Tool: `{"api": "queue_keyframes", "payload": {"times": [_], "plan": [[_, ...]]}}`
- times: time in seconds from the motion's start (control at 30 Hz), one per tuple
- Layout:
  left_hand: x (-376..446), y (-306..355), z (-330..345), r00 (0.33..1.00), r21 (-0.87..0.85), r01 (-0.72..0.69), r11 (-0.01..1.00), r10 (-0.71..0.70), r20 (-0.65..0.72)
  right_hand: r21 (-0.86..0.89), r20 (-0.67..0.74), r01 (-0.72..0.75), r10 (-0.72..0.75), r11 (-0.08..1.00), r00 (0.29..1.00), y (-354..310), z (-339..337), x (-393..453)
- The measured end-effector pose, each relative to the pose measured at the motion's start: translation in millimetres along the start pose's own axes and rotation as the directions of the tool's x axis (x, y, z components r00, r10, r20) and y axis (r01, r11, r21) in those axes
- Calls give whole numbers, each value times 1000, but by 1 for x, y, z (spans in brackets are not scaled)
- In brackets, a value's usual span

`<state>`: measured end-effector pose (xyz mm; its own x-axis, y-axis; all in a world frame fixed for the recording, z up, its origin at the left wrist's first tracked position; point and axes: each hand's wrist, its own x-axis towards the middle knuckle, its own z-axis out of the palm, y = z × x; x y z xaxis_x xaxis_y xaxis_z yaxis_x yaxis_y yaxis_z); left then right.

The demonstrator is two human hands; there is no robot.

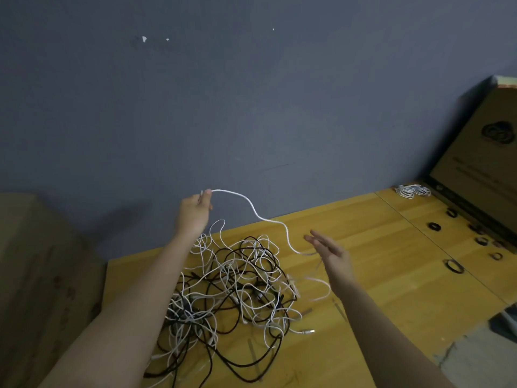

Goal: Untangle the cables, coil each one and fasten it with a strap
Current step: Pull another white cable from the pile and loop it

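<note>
Left hand (194, 210) pinches the white cable (253, 209) high, apparently to draw it free of the tangled pile (235, 292); right hand (331, 254), fingers spread, guides the slack.

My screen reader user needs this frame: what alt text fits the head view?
A person's left hand pinches a raised white cable that runs to the open right hand, above a tangled pile of white and black cables on a yellow wooden table. Black strap rings and a coiled white cable lie at right.
</note>
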<state>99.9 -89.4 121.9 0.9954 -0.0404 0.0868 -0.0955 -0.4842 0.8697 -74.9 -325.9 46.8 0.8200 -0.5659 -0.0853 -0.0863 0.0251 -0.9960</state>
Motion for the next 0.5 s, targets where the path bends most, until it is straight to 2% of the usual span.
{"api": "queue_keyframes", "payload": {"times": [0.03, 0.07, 0.13, 0.2, 0.3, 0.4, 0.47, 0.5], "plan": [[-2, 3, 2, 999, 30, -35, 999, 34, 24, 71, 13, -33, 32, 997, 999, -9, 4, 1], [-4, 6, 3, 996, 51, -78, 996, 76, 45, 59, 38, -54, 52, 997, 998, -14, 7, 2], [-9, 14, 7, 982, 98, -173, 980, 165, 90, -86, 65, -92, 98, 992, 993, -19, 9, 4], [-14, 24, 12, 964, 225, -256, 940, 230, 135, -208, 19, -170, 178, 963, 984, -16, 8, 6], [-20, 40, 14, 933, 484, -360, 798, 303, 194, -178, -105, -220, 204, 959, 973, -16, 9, 12], [-28, 52, 17, 893, 583, -443, 681, 389, 226, -320, -130, 6, -50, 948, 990, -26, 20, 12], [-33, 58, 21, 877, 598, -472, 648, 413, 245, -368, -25, 182, -205, 912, 978, -41, 30, 8], [-34, 61, 23, 872, 592, -482, 646, 416, 256, -379, 52, 235, -233, 895, 971, -47, 37, 7]]}}
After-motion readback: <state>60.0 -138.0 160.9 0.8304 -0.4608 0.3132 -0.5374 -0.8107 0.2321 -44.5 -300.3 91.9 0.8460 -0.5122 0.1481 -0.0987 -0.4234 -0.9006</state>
